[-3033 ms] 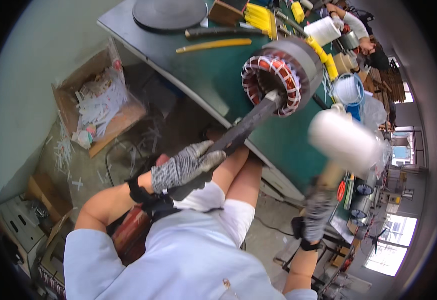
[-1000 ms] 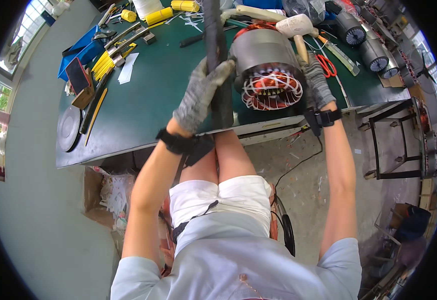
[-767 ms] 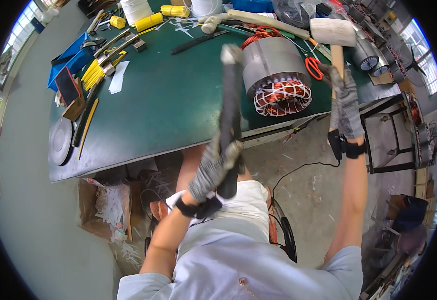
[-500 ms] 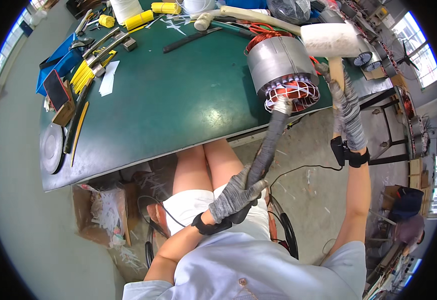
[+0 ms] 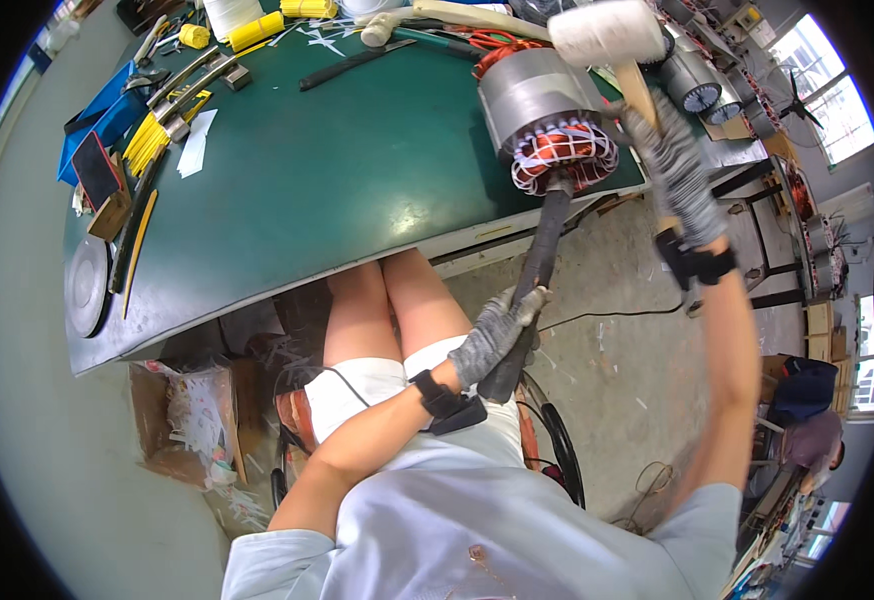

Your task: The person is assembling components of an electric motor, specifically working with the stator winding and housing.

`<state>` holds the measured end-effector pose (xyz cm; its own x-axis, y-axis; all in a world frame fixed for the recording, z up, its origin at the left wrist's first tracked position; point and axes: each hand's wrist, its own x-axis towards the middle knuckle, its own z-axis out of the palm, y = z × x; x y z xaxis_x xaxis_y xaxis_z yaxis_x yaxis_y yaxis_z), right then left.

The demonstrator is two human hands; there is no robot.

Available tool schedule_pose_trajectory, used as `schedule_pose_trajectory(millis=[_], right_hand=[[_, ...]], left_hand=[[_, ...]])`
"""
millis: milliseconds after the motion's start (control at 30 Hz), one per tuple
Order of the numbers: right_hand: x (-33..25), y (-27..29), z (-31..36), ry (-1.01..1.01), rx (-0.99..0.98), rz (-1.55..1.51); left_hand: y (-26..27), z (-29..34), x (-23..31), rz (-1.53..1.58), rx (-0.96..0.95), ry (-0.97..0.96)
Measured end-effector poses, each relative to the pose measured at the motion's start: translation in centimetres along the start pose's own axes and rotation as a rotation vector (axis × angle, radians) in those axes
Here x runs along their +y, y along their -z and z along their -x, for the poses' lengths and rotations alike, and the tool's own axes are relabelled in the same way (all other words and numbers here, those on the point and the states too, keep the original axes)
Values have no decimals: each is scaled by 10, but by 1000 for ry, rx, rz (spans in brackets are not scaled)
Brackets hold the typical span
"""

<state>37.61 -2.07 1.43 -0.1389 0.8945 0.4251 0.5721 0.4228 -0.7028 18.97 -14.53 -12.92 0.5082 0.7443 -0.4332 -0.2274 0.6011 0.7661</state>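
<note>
On the right of the green table lies a motor stator [image 5: 542, 92], a grey metal cylinder with its laced copper winding [image 5: 569, 158] facing me. My gloved left hand [image 5: 499, 335] is closed around a long dark rod [image 5: 549, 235], which slants up from my lap. The rod's far tip meets the winding at the stator's near end; whether it reaches inside the bore I cannot tell. My gloved right hand [image 5: 669, 165], slightly blurred, grips the wooden handle of a mallet [image 5: 605, 36]. Its pale head is raised beyond the stator's upper right.
A second pale-headed mallet [image 5: 477, 17] and a black-handled tool [image 5: 352, 68] lie at the table's back. Yellow strips, a blue bin [image 5: 107, 120] and a round grey disc [image 5: 89, 285] line the left side. Below stands a carton of scraps [image 5: 195, 415]; more stators [image 5: 695, 85] sit at right.
The mallet and my right hand have shifted up and left. The rod's tip has moved up against the winding, and its lower end now shows below my left hand. The whole view has shifted slightly.
</note>
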Motion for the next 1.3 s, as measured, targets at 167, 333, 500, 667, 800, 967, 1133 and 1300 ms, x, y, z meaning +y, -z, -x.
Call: schedule_pose_trajectory(millis=[167,333,500,667,800,967,1133,1300], right_hand=[[35,119,63,-45,-90,116],[-19,-78,112,11,107,395],[101,-2,84,52,365,706],[130,16,229,84,523,960],[28,-41,175,-229,-126,518],[-3,19,113,-541,91,324],[79,6,55,-141,166,361],[-2,2,33,-147,-3,346]], left_hand=[[14,14,3,70,9,-13],[18,19,8,136,-46,65],[15,-2,-19,-395,100,-415],[12,15,6,51,48,-41],[27,20,0,123,-51,-10],[27,33,9,204,-73,-19],[20,23,11,62,-45,-104],[33,31,12,-38,18,-33]])
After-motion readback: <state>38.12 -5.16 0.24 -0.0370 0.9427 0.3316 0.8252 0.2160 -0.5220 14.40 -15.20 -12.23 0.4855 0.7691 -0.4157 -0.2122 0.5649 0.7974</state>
